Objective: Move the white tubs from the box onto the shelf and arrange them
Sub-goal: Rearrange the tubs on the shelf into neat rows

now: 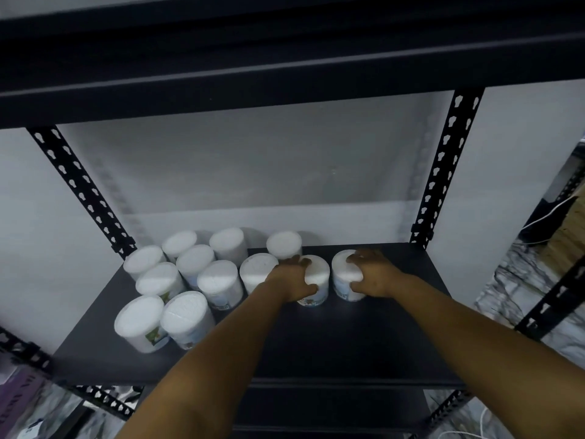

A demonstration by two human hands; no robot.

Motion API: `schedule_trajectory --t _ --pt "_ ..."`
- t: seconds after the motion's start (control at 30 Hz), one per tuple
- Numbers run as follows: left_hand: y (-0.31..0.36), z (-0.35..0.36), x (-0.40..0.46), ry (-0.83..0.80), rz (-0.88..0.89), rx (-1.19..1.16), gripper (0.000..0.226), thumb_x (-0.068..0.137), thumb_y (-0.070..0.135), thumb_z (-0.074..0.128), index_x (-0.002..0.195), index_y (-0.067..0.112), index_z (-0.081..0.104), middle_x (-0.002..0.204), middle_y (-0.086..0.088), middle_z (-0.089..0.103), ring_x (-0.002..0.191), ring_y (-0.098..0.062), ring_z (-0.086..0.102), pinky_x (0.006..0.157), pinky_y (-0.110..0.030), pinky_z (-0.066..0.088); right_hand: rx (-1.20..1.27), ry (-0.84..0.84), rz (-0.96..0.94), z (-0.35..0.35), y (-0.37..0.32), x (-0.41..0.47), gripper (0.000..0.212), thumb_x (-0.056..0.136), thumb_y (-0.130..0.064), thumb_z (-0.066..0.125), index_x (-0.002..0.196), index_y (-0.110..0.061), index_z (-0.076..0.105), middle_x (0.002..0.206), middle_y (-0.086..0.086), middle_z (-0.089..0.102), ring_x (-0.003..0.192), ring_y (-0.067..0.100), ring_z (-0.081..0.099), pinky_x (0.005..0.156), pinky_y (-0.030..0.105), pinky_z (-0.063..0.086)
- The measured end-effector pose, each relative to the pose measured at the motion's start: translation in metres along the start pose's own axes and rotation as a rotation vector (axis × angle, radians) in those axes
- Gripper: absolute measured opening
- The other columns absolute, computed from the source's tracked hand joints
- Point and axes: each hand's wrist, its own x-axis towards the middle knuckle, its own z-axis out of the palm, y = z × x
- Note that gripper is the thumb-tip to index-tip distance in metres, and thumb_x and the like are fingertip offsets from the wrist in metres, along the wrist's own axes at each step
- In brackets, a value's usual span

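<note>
- Both arms are reaching deep into the shelf (364, 343), and each hand has a white tub under it.
- The left hand (292, 275) is wrapped around the left-hand tub (316, 274): fingers curl over its far rim, thumb hooks its near side, and it stands upright on the dark board.
- The right hand (372, 274) clamps the right-hand tub (343, 274) the same way, fingers over the lid and thumb low on the wall. The 2 tubs stand just beside each other with a thin gap between them.
- Off to the left, the cluster of tubs (190, 274) counts 10 by my reckoning, packed in loose rows from the back wall towards the front edge.
- Risk 1, as I read it: the left wrist sits right against the nearest standing tub (258, 270), so a sideways slide could nudge it into its neighbours and topple the row.
- Risk 2: the back tub (284, 245) is just past the left fingertips. Pushing forward could shove it against the wall or tip it.
- Risk 3: these look light and tall, so letting go early or dragging 1 by the lid could rock it over.
- Risk 4: the 2 front tubs (161, 321) sit nearest the shelf's front lip. A chain bump could send them off.
- The box is not in view, so I cannot tell how many remain.
</note>
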Motion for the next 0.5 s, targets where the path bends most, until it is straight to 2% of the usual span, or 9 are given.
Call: schedule_trajectory --t 0.17,0.33,0.5 --pt "0.011 0.0 0.008 -0.002 0.044 -0.016 0.074 0.09 0.045 0.056 0.15 0.015 0.023 0.156 -0.014 0.02 0.142 -0.031 0.024 0.117 -0.041 0.021 0.012 0.007 0.023 -0.002 0.013 -0.014 0.075 0.081 -0.03 0.065 0.147 -0.017 0.031 0.154 0.007 0.025 0.139 0.029 0.025 0.114 0.033 0.024" --pt "0.014 0.006 0.006 0.028 0.076 -0.074 0.074 0.09 0.049 0.056 0.149 0.016 0.026 0.157 -0.012 0.019 0.143 -0.032 0.022 0.117 -0.043 0.021 0.102 0.062 0.016 0.006 0.009 -0.018 0.071 0.088 -0.039 0.061 0.148 -0.014 0.03 0.156 0.008 0.022 0.142 0.027 0.022 0.116 0.033 0.019" --pt "0.009 0.008 -0.001 -0.003 0.057 -0.079 0.069 0.091 0.032 0.053 0.151 0.018 0.022 0.16 -0.01 0.012 0.144 -0.035 0.017 0.118 -0.045 0.02 0.121 0.09 0.02 0.01 0.008 -0.018 0.06 0.095 -0.041 0.05 0.145 -0.012 0.036 0.153 0.009 0.03 0.14 0.026 0.028 0.116 0.034 0.023"
